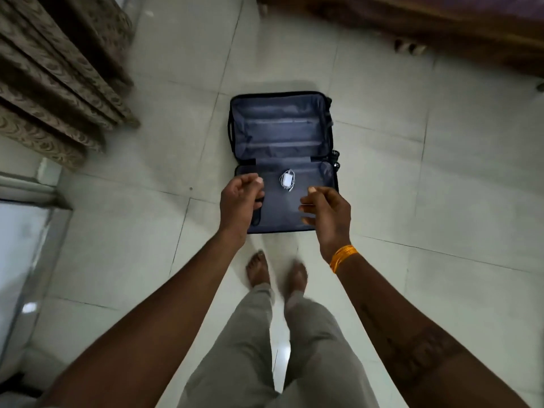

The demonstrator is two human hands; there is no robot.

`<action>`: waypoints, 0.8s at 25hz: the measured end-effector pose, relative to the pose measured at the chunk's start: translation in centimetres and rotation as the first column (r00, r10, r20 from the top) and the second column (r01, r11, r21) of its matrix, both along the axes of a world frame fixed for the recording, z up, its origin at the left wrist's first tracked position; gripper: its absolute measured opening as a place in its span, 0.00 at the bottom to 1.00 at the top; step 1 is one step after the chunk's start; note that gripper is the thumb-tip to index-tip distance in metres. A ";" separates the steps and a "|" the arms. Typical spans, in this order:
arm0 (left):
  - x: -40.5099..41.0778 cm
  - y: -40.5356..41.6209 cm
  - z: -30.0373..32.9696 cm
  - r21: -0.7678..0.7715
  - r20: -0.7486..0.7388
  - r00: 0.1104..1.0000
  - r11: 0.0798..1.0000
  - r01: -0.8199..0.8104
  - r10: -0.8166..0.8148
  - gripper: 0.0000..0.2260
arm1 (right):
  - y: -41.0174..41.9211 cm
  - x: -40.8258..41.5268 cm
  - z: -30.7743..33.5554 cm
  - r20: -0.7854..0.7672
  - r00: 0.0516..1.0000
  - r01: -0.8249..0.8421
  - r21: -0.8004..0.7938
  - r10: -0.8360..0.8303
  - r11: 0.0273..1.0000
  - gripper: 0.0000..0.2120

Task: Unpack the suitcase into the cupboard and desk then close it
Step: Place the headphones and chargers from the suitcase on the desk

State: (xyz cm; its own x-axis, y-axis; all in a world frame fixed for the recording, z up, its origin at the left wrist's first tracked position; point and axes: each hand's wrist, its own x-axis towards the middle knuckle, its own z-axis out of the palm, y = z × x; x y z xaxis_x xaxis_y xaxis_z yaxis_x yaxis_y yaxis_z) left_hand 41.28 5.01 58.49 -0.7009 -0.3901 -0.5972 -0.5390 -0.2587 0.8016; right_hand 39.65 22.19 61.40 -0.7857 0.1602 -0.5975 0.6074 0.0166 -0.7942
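Observation:
A dark suitcase [281, 128] lies flat and wide open on the white tiled floor, its blue-grey lining showing. A white charger with a coiled cable [286, 179] rests in the near half. My left hand [240, 201] hangs over the near left corner with loosely curled fingers and holds nothing. My right hand [328, 212], with an orange band at the wrist, hovers over the near right edge, fingers loosely curled and holding nothing. Both hands are above the case and touch nothing.
Brown patterned curtains [59, 72] hang at the upper left. Dark wooden furniture [426, 28] runs along the top right. A pale glossy surface [20, 248] sits at the left edge. My bare feet [276, 270] stand just in front of the suitcase.

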 end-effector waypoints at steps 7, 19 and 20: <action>-5.5 -1.2 -20.1 -0.119 0.171 0.985 0.992 0.038 -0.018 0.16 | -0.1 -8.1 -20.2 0.105 0.992 -0.080 0.115 0.068 0.990 0.04; -9.2 0.6 -56.3 -0.415 0.435 0.894 0.857 0.306 -0.109 0.56 | 0.8 -16.6 -58.0 0.199 0.959 -0.272 0.451 0.202 0.850 0.18; -9.2 0.9 -57.8 -0.462 0.460 0.882 0.822 0.333 -0.099 0.58 | 0.7 -17.2 -59.8 0.191 0.960 -0.275 0.477 0.207 0.835 0.21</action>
State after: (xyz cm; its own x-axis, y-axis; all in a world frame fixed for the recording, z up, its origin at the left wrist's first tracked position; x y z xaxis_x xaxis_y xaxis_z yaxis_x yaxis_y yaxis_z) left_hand 32.09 5.90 0.69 -0.5496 -0.5864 -0.5951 -0.8284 0.2898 0.4794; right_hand 22.48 22.93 1.56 -0.7616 0.2759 -0.5864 0.6266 0.5445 -0.5576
